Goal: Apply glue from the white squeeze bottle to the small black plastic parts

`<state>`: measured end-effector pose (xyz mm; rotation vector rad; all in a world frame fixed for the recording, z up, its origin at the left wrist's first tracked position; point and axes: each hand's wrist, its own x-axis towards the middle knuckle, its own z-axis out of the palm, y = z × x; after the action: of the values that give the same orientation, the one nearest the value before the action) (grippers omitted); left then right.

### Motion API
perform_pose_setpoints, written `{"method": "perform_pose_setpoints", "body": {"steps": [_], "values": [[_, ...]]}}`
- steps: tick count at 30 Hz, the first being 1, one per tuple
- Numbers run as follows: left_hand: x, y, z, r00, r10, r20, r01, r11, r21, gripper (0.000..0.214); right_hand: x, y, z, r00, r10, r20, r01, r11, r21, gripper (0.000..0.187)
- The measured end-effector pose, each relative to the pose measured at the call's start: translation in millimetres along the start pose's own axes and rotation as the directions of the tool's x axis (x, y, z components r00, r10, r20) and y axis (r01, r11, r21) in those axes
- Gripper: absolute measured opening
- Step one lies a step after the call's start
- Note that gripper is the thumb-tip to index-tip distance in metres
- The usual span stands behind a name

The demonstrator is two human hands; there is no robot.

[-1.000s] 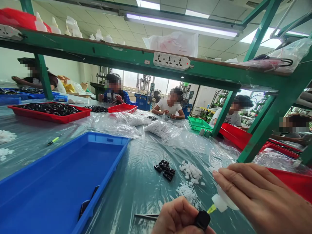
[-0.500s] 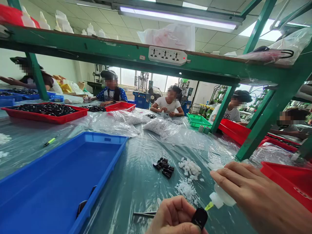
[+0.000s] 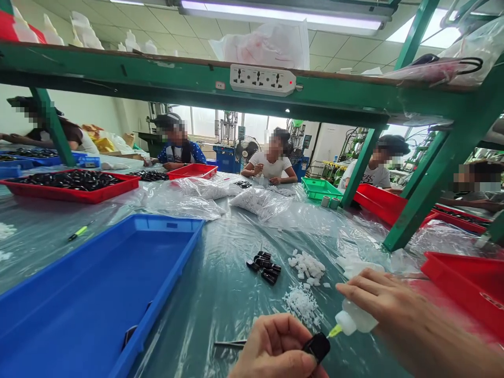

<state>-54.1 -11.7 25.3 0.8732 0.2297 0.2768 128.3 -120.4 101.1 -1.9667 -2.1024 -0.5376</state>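
My left hand (image 3: 277, 349) pinches a small glossy black plastic part (image 3: 317, 347) between thumb and fingers, low in the view. From the right, my right hand (image 3: 397, 310) grips a white squeeze bottle (image 3: 360, 315), tilted so its yellow-green needle tip (image 3: 334, 331) meets or nearly meets the edge of the black part. Beyond my hands lie a heap of larger white pieces (image 3: 307, 265), a heap of fine white bits (image 3: 302, 305) and a cluster of black parts (image 3: 264, 266). Tweezers (image 3: 230, 344) lie partly hidden behind my left hand.
A blue tray (image 3: 173, 226) holding a few black parts fills the left. A red tray (image 3: 464, 268) stands at the right. Clear bags of white pieces (image 3: 260, 202) lie farther back. Overhead runs a green shelf beam (image 3: 157, 79); several people sit across the table.
The black part has turned slightly and moved a little left and up with my left hand. The bottle has shifted slightly left with its tip still at the part.
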Motion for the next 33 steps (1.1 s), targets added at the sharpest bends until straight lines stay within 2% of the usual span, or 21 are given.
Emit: {"method": "perform_pose_setpoints", "body": {"steps": [4,7,10,12,15,17,18,20,23,26,28,30,31,33], "values": [[-0.6,3.8,3.2,0.993,-0.038,-0.114,0.044,0.997,0.056,0.040,-2.4,2.0,7.1,0.999,0.027,0.020,-0.028,0.999,0.045,0.053],[-0.4,6.8,4.3,0.983,-0.024,-0.183,0.043,0.994,0.102,0.043,-9.8,4.5,16.2,0.998,0.049,0.028,-0.052,0.992,0.111,0.049],[0.0,9.8,5.1,0.965,-0.017,-0.260,0.060,0.986,0.159,0.041,-21.8,7.8,32.1,0.998,0.041,0.051,-0.052,0.972,0.231,0.049],[0.4,11.8,5.9,0.947,0.010,-0.322,0.064,0.974,0.219,0.037,-29.4,10.7,45.7,0.993,0.079,0.082,-0.102,0.941,0.323,0.047],[1.9,13.5,6.2,0.918,0.061,-0.391,0.044,0.966,0.256,0.032,-36.5,15.8,65.4,0.955,0.242,0.170,-0.293,0.852,0.433,0.033],[3.6,13.4,5.4,0.914,0.062,-0.401,0.039,0.971,0.238,0.032,-38.6,19.7,76.9,0.910,0.327,0.256,-0.415,0.745,0.522,0.029],[4.6,13.1,4.8,0.916,0.055,-0.398,0.039,0.974,0.225,0.033,-39.4,21.6,82.7,0.901,0.338,0.273,-0.434,0.685,0.585,0.029],[6.3,12.4,3.2,0.921,0.053,-0.387,0.030,0.978,0.205,0.034,-41.5,24.5,95.8,0.917,0.325,0.232,-0.388,0.587,0.711,0.026],[7.8,11.1,0.7,0.926,0.060,-0.373,0.018,0.979,0.202,0.035,-47.4,25.3,118.7,0.940,0.313,0.135,-0.288,0.517,0.806,0.022],[8.2,9.2,-1.5,0.931,0.042,-0.362,0.038,0.977,0.211,0.035,-57.9,24.5,135.3,0.906,0.410,0.104,-0.306,0.466,0.830,0.034],[8.3,7.9,-2.6,0.931,0.026,-0.364,0.057,0.975,0.216,0.034,-67.7,25.9,134.4,0.864,0.497,0.074,-0.344,0.479,0.808,0.049],[8.8,6.9,-3.3,0.930,0.017,-0.366,0.069,0.973,0.220,0.033,-78.2,27.1,121.8,0.828,0.558,0.054,-0.421,0.555,0.718,0.056],[9.2,6.5,-3.6,0.930,0.016,-0.368,0.069,0.973,0.219,0.032,-83.0,26.2,112.4,0.824,0.565,0.051,-0.455,0.604,0.655,0.055],[10.1,5.5,-4.2,0.929,0.014,-0.369,0.071,0.974,0.215,0.033,-89.5,19.0,93.7,0.790,0.608,-0.072,-0.506,0.715,0.482,0.031]]}}
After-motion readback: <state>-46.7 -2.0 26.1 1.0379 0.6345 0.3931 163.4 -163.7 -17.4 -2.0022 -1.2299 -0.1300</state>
